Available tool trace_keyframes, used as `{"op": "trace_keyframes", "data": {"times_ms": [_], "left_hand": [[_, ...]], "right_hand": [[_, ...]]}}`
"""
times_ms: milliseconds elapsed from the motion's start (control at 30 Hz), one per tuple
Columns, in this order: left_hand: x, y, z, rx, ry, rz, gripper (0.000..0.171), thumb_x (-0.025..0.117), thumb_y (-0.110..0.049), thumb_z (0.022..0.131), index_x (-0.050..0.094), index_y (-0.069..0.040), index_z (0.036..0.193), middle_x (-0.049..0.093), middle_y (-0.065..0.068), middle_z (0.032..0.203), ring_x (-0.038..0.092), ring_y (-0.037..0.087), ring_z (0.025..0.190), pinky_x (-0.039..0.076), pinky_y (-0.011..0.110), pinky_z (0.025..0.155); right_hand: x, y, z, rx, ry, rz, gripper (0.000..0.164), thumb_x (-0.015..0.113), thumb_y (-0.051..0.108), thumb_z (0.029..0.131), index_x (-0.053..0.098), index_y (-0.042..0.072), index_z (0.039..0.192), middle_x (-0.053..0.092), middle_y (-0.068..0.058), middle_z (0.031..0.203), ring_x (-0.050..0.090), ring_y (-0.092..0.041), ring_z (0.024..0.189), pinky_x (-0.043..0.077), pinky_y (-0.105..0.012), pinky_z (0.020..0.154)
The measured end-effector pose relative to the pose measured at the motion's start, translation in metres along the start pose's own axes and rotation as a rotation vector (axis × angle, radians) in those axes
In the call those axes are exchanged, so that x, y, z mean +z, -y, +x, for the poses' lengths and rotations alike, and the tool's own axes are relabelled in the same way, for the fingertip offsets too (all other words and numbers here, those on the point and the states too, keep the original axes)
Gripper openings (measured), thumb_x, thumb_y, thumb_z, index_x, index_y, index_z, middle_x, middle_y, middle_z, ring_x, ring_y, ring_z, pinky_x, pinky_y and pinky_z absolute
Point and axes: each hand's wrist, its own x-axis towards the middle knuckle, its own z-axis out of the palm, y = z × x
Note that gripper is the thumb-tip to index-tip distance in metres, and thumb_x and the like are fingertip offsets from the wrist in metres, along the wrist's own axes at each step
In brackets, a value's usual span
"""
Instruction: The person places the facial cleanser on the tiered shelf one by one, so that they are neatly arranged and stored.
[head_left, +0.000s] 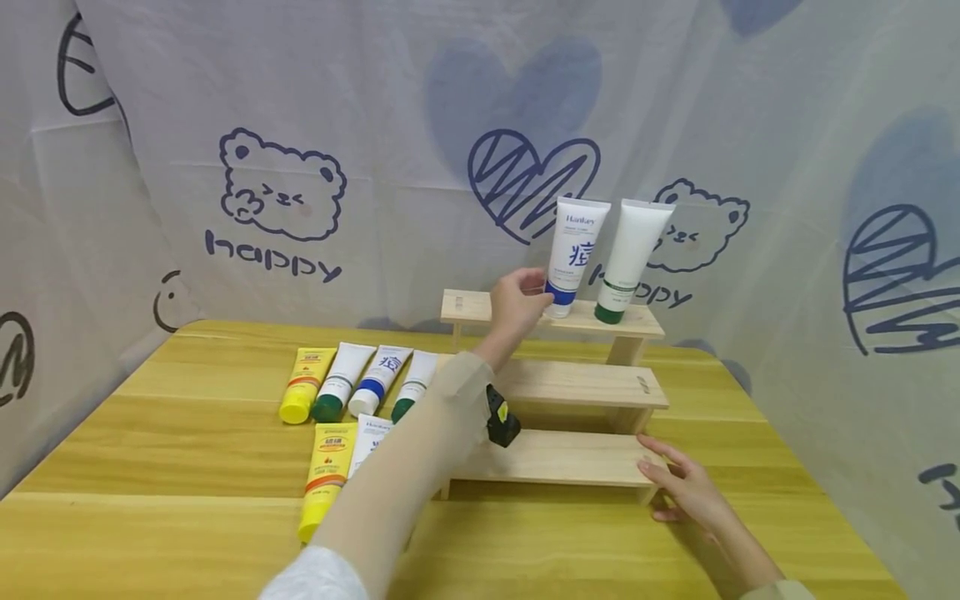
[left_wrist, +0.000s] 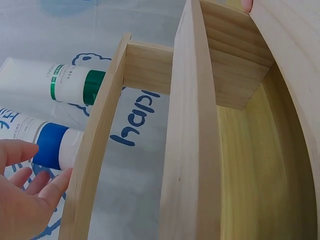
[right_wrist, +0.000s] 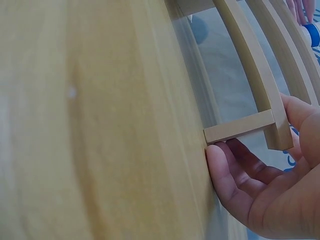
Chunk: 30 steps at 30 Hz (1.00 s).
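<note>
Wooden rack gripped by right hand; left hand at blue-banded tube.

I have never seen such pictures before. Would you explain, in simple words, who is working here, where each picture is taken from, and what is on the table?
There is no robot; these are a person's bare hands. The widest picture comes from a camera on the head, the other two from cameras on the left and right wrists.

On the table is a wooden stand with three shelves. To its left lie yellow tubes and white tubes, some partly hidden by the arm.

On the top shelf stand a blue-banded tube and a green-capped tube. The left hand is at the blue band; whether it grips or only touches is unclear. The right hand holds the stand's lower right end.
</note>
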Motion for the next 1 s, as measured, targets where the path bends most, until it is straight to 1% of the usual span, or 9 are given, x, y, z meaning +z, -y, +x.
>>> {"op": "trace_keyframes", "data": {"times_ms": [133,233,300,367,500,667,800,900,1000], "left_hand": [[-0.008,0.001,-0.001,-0.034,0.025,-0.061,0.03,0.062,0.001,0.079,0.06,0.0,0.109,0.061,0.011,0.104,0.059,0.02,0.091,0.05,0.022,0.067],[-0.014,-0.001,-0.002,-0.038,0.062,-0.079,0.028,0.06,-0.001,0.081,0.059,0.0,0.109,0.06,0.011,0.102,0.058,0.02,0.09,0.05,0.023,0.065],[-0.018,-0.001,-0.003,-0.029,0.094,-0.065,0.025,0.06,-0.002,0.082,0.06,0.001,0.107,0.061,0.011,0.101,0.058,0.02,0.088,0.051,0.023,0.065],[-0.021,-0.001,-0.004,-0.018,0.116,-0.044,0.021,0.06,-0.003,0.083,0.061,0.002,0.103,0.061,0.011,0.097,0.058,0.019,0.085,0.051,0.023,0.064],[-0.025,0.001,-0.007,0.006,0.134,-0.015,0.016,0.059,-0.005,0.084,0.063,0.002,0.098,0.061,0.01,0.091,0.058,0.017,0.081,0.05,0.021,0.062],[-0.03,0.0,-0.012,0.03,0.143,-0.04,0.016,0.058,-0.007,0.085,0.062,0.0,0.098,0.061,0.008,0.091,0.059,0.017,0.08,0.051,0.023,0.063],[-0.038,-0.003,-0.017,0.005,0.2,-0.075,0.018,0.057,-0.009,0.087,0.06,-0.001,0.103,0.061,0.009,0.095,0.06,0.019,0.08,0.051,0.025,0.065],[-0.045,-0.004,-0.019,-0.018,0.265,-0.065,0.022,0.056,-0.01,0.088,0.058,0.001,0.107,0.061,0.01,0.098,0.061,0.02,0.081,0.051,0.027,0.066],[-0.052,-0.003,-0.021,-0.022,0.325,-0.022,0.023,0.056,-0.011,0.088,0.058,0.002,0.108,0.061,0.011,0.098,0.061,0.021,0.082,0.051,0.028,0.066]], "right_hand": [[0.0,0.001,0.0,-0.008,0.013,-0.002,0.058,0.052,0.027,0.091,0.026,0.009,0.139,0.02,-0.028,0.139,0.044,-0.026,0.107,0.052,-0.037,0.057],[0.0,0.002,0.0,0.004,0.013,0.008,0.058,0.052,0.027,0.091,0.026,0.01,0.14,0.02,-0.03,0.139,0.051,-0.017,0.085,0.052,-0.036,0.056],[0.0,0.002,0.0,0.015,0.011,0.018,0.058,0.052,0.027,0.091,0.026,0.01,0.14,0.021,-0.03,0.138,0.049,-0.014,0.07,0.052,-0.035,0.055],[0.0,0.002,0.0,0.022,0.008,0.024,0.059,0.053,0.027,0.091,0.026,0.011,0.14,0.021,-0.031,0.138,0.046,-0.014,0.063,0.052,-0.034,0.054],[0.0,0.001,0.0,0.018,0.01,0.013,0.059,0.052,0.027,0.091,0.025,0.01,0.14,0.02,-0.03,0.138,0.049,-0.017,0.078,0.052,-0.035,0.056],[0.0,0.0,0.0,0.006,0.013,0.002,0.058,0.051,0.026,0.091,0.025,0.008,0.14,0.017,-0.027,0.141,0.044,-0.024,0.104,0.052,-0.037,0.058],[0.0,0.0,-0.001,0.0,0.012,0.0,0.058,0.052,0.027,0.091,0.026,0.008,0.139,0.017,-0.026,0.141,0.043,-0.026,0.106,0.052,-0.037,0.058],[0.0,0.0,0.0,0.003,0.01,-0.003,0.058,0.052,0.028,0.09,0.027,0.009,0.139,0.018,-0.026,0.141,0.044,-0.025,0.103,0.052,-0.036,0.057],[0.0,0.0,0.0,0.011,0.006,-0.002,0.058,0.053,0.028,0.09,0.028,0.01,0.138,0.02,-0.026,0.14,0.046,-0.024,0.099,0.052,-0.035,0.057]]}}
